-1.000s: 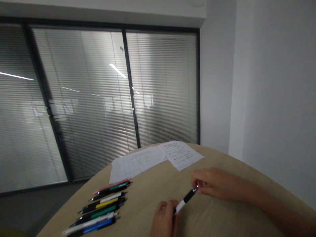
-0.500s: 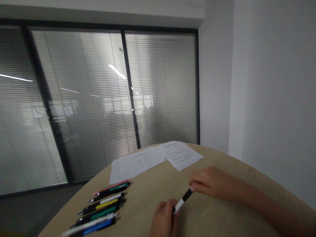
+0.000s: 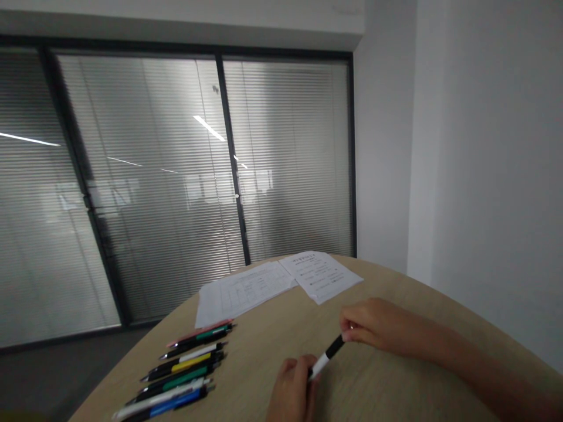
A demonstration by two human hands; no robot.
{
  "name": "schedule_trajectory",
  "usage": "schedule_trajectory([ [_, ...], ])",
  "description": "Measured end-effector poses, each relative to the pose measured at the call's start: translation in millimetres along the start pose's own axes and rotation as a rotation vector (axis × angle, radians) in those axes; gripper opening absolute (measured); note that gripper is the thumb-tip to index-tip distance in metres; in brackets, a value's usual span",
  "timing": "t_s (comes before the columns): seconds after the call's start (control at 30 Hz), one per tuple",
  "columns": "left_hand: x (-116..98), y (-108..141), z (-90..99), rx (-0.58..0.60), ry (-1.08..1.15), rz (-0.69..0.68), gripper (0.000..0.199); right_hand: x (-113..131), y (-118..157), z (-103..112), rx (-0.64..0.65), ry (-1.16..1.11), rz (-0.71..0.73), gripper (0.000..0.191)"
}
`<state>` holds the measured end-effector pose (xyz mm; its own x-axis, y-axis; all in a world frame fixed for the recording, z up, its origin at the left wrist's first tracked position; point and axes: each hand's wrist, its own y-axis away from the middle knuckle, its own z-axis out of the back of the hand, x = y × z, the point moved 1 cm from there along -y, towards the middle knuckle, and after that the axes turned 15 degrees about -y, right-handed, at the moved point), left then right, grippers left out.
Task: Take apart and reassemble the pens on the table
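- Worktop (image 3: 272, 334): wood-toned, curved far edge.
- Printed papers (image 3: 246, 287): near that edge.
- Right hand (image 3: 369, 325): fingers clamped on one end of the black-and-white pen (image 3: 323, 361).
- Left hand (image 3: 291, 388): fingers clamped on its other end.
- Row of pens (image 3: 191, 362): left of both hands.
- Held pen: slanted between hands; worktop contact cannot be told.

Print too small to read on papers across the surface (image 3: 409, 310).
From where I stand, the right-hand sheet (image 3: 323, 278) shows a heading above lines of text, the left-hand sheet (image 3: 244, 290) a faint grid, both illegible.
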<state>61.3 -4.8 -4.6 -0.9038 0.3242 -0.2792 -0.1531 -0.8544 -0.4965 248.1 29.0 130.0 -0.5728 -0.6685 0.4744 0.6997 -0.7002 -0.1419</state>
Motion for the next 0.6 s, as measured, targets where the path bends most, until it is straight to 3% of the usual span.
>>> schedule_trajectory([
  [0.2, 4, 1, -2.4, -0.01, -0.123, -0.072, 0.029, 0, -3, -8, -0.013, 0.25, -0.008, 0.02],
  [0.43, 5, 2, -0.5, -0.116, -0.263, -0.25, 0.023, -3, 1, -7, 0.023, 0.263, 0.009, 0.021],
  [0.6, 9, 1, -1.6, -0.109, -0.265, -0.253, 0.018, 8, -1, -25, -0.087, 0.339, 0.173, 0.011],
])
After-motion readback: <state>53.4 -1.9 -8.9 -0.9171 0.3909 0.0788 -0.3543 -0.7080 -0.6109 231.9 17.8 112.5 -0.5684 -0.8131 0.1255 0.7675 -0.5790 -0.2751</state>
